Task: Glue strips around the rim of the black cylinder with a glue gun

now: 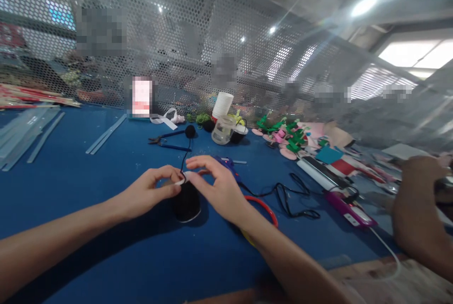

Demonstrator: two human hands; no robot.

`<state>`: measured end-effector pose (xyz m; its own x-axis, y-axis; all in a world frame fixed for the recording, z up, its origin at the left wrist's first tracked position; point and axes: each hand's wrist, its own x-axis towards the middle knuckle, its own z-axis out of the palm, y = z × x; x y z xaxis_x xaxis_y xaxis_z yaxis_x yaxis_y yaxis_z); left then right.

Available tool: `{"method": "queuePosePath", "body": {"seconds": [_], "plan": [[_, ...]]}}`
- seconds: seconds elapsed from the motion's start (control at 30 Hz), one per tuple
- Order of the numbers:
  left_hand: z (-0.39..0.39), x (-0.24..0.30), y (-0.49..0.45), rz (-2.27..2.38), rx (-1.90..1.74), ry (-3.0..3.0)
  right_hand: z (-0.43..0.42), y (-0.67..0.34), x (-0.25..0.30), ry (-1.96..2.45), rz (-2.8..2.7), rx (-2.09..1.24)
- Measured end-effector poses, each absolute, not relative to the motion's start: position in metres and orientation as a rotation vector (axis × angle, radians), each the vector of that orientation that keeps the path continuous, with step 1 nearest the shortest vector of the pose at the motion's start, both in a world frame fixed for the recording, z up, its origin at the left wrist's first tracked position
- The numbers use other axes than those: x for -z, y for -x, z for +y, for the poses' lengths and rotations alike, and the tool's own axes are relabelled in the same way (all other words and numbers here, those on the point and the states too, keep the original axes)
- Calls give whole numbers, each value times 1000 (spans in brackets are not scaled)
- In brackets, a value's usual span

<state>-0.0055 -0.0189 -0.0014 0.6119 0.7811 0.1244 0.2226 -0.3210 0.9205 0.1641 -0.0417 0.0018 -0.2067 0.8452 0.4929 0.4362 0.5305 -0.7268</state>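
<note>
A black yarn-covered cup (186,202) with a white edge at its top and bottom stands on the blue table between my hands. My left hand (155,188) pinches the cup's upper edge from the left, thumb in front. My right hand (221,188) closes on the upper edge from the right, its thumb against the white part and its index finger arched above; some fingertips are hidden. A strand of black yarn (184,156) runs from the cup's top toward a small black yarn ball (190,131). Beside that ball lie pliers (170,145) with dark blue handles.
A glue gun (228,166) lies behind my right hand, its black cord (283,200) looping rightward. Glue sticks (24,134) lie left. A clear jar (222,130) and stacked white cups (222,103) stand behind. A purple power strip (350,209) and another person's arm (417,209) are right.
</note>
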Motion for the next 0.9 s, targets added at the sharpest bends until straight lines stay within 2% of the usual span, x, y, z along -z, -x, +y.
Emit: {"method": "queuePosePath", "body": {"seconds": [0.13,0.27,0.37,0.6,0.83,0.9], "plan": [[-14,6,8,801,-765,-1800,-29,-186,-15,1248,-1841,-448],[-9,11,10,833,-789,-1807,-9,-219,-7,1867,-1977,-156],[-5,14,12,869,-810,-1855,2,-237,11,2035,-1973,-204],[-1,17,13,888,-834,-1987,11,-244,31,2071,-1808,-271],[6,12,19,919,-676,-2105,2,-242,19,1871,-1618,-408],[6,12,19,903,-685,-2092,-7,-237,12,1781,-1606,-560]]}}
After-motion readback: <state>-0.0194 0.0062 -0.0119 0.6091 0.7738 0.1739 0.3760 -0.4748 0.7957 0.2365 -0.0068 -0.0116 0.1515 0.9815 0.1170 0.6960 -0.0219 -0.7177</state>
